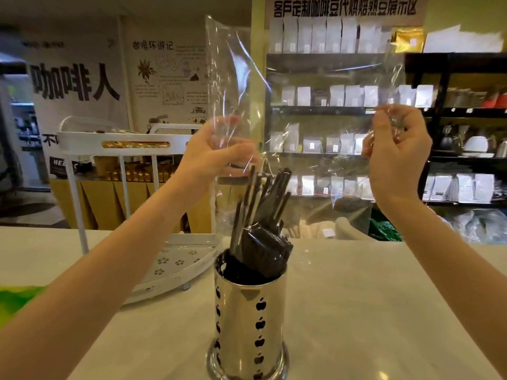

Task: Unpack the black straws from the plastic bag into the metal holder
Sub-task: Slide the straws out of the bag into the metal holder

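A shiny metal holder (248, 322) with apple-shaped cut-outs stands on the pale counter (370, 311), front centre. A bundle of black straws (263, 215) sticks out of its mouth, leaning right. Above them hangs a clear plastic bag (233, 86), upright and see-through. My left hand (216, 154) grips the bag's lower part just above the straw tips. My right hand (397, 152) is raised at the right, pinching a crumpled piece of the clear plastic (392, 124). More thin film stretches between both hands.
A white two-tier rack (142, 149) with a perforated base stands on the counter behind my left arm. Dark shelves (323, 111) with white pouches fill the background. A green patch (16, 300) lies at the counter's left edge.
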`<state>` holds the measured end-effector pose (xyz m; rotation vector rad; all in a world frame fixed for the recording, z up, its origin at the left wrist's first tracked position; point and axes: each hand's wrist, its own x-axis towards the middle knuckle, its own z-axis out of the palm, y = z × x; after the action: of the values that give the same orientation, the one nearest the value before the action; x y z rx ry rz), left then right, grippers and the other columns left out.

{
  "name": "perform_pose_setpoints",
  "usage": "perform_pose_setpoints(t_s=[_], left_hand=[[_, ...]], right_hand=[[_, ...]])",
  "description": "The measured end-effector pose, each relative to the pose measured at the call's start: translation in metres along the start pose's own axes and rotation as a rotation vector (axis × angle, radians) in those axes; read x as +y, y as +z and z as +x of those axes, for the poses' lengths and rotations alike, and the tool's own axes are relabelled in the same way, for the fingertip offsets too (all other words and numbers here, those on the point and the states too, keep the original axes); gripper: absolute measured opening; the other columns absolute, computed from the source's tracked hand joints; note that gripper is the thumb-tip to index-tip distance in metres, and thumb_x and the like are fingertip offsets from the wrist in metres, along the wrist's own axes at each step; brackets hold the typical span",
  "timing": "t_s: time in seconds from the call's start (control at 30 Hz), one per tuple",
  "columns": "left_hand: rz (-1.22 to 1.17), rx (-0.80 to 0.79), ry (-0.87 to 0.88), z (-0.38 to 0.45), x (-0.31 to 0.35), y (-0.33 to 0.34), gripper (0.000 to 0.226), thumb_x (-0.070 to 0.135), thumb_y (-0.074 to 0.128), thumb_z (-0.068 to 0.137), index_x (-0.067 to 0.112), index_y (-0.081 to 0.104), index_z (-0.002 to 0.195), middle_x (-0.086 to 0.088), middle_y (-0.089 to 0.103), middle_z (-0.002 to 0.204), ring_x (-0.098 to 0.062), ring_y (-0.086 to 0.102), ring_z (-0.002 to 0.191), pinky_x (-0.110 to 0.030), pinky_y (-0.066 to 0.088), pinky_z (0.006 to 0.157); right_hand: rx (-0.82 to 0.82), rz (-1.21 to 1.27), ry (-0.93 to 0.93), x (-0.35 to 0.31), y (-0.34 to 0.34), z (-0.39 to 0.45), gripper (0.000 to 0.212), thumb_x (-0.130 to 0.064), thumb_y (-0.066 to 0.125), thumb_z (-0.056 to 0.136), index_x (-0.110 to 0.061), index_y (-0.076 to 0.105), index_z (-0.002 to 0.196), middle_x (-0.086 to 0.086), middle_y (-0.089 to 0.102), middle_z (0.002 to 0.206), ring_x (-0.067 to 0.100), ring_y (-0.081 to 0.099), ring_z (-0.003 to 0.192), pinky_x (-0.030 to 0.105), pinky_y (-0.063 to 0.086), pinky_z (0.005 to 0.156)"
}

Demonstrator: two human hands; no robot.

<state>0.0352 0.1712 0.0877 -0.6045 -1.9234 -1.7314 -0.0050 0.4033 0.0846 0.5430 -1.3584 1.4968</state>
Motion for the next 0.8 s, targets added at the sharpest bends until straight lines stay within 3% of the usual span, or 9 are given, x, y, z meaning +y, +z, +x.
perform_pose_setpoints(t_s=[0.13, 0.23, 0.33, 0.4, 0.5, 0.6, 0.73, 0.8], left_hand=[[0.024, 0.014, -0.002, 0.005, 0.009, 0.002, 0.032, 0.011, 0.066, 0.077, 0.027, 0.053, 0.102, -0.003, 0.071, 0.091, -0.022, 0.072, 0.082, -0.033, 0.059, 0.066], [0.009, 0.027, 0.0, 0.005, 0.013, 0.001, 0.033, 0.012, 0.065, 0.078, 0.024, 0.053, 0.107, -0.002, 0.072, 0.087, -0.019, 0.072, 0.079, -0.031, 0.059, 0.063], [0.066, 0.002, -0.013, 0.003, 0.012, 0.004, 0.042, 0.013, 0.063, 0.079, 0.016, 0.05, 0.118, -0.006, 0.07, 0.097, -0.02, 0.072, 0.081, -0.028, 0.059, 0.063], [0.083, 0.013, -0.01, 0.002, 0.012, 0.003, 0.041, 0.014, 0.063, 0.079, 0.015, 0.051, 0.118, -0.012, 0.069, 0.103, -0.026, 0.07, 0.089, -0.033, 0.059, 0.072], [-0.003, 0.069, 0.011, 0.003, 0.014, -0.001, 0.038, 0.016, 0.067, 0.074, 0.018, 0.055, 0.11, -0.005, 0.072, 0.093, -0.022, 0.071, 0.084, -0.032, 0.059, 0.071], [0.021, 0.029, -0.004, 0.005, 0.012, -0.002, 0.046, 0.019, 0.067, 0.073, 0.016, 0.053, 0.117, -0.003, 0.072, 0.093, -0.019, 0.071, 0.085, -0.025, 0.057, 0.069], [0.044, -0.057, -0.089, 0.001, 0.002, -0.004, 0.041, 0.022, 0.069, 0.066, 0.031, 0.056, 0.103, -0.002, 0.075, 0.09, -0.018, 0.071, 0.085, -0.025, 0.058, 0.072], [0.091, -0.096, -0.111, -0.002, 0.0, -0.003, 0.04, 0.019, 0.07, 0.068, 0.026, 0.058, 0.106, -0.004, 0.075, 0.093, -0.015, 0.071, 0.083, -0.018, 0.056, 0.066]], right_hand=[[0.017, -0.009, 0.038, 0.004, -0.001, 0.005, 0.004, -0.022, 0.048, 0.095, -0.022, 0.053, 0.094, -0.013, 0.053, 0.067, 0.0, 0.051, 0.043, 0.018, 0.045, 0.049], [-0.003, -0.038, 0.078, 0.008, -0.001, 0.004, 0.01, -0.025, 0.047, 0.096, -0.019, 0.053, 0.102, -0.013, 0.054, 0.066, 0.002, 0.051, 0.045, 0.023, 0.048, 0.054], [-0.054, -0.042, 0.072, 0.009, -0.002, 0.002, 0.006, -0.025, 0.046, 0.097, -0.021, 0.051, 0.097, -0.012, 0.053, 0.063, 0.003, 0.052, 0.043, 0.019, 0.045, 0.049], [-0.049, -0.04, 0.055, 0.006, -0.002, 0.004, 0.009, -0.025, 0.046, 0.097, -0.027, 0.05, 0.089, -0.008, 0.053, 0.062, 0.002, 0.052, 0.041, 0.016, 0.042, 0.045], [-0.051, -0.002, 0.071, 0.003, -0.001, 0.005, 0.013, -0.025, 0.047, 0.096, -0.031, 0.048, 0.084, -0.009, 0.053, 0.064, 0.001, 0.051, 0.042, 0.018, 0.045, 0.046], [-0.068, -0.005, 0.09, 0.001, 0.001, 0.01, 0.015, -0.023, 0.047, 0.096, -0.03, 0.049, 0.083, -0.008, 0.051, 0.061, 0.0, 0.049, 0.039, 0.016, 0.042, 0.041], [0.006, 0.029, 0.157, 0.003, -0.003, 0.027, 0.008, -0.024, 0.044, 0.097, -0.023, 0.051, 0.092, 0.0, 0.051, 0.056, 0.003, 0.043, 0.036, 0.015, 0.035, 0.038], [-0.003, 0.012, 0.143, 0.004, -0.004, 0.031, 0.009, -0.024, 0.045, 0.097, -0.025, 0.05, 0.091, 0.001, 0.052, 0.058, 0.004, 0.044, 0.038, 0.014, 0.036, 0.039]])
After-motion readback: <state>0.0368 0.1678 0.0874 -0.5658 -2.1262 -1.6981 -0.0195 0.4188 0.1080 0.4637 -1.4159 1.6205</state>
